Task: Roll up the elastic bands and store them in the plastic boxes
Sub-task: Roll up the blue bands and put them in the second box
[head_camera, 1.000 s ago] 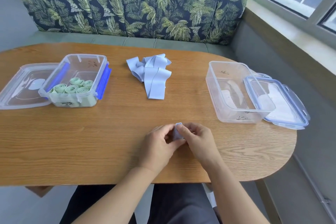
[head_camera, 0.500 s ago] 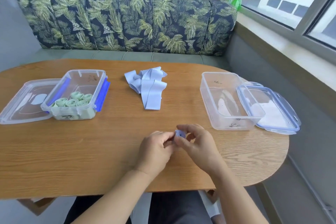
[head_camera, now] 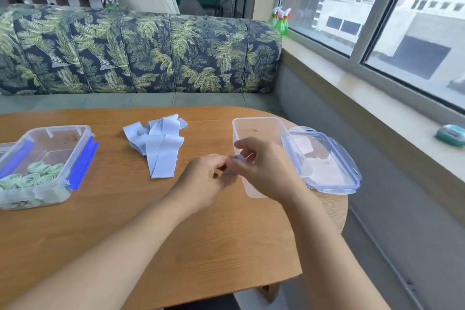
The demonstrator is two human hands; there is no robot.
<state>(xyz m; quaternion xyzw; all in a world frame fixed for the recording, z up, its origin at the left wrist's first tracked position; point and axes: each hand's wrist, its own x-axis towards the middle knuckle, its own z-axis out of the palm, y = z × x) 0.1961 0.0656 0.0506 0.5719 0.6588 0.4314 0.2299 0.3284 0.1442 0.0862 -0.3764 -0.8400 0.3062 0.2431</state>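
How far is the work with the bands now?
Done: several green rolls already sit in the left box. In hand: the left hand and the right hand hold a small blue roll in front of the right box, where no roll can be seen. Left: a pile of unrolled blue bands on the table.

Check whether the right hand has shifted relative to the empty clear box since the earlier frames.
Yes. The right hand, holding the rolled blue band with the left hand, has moved toward the empty box and now overlaps its near wall.
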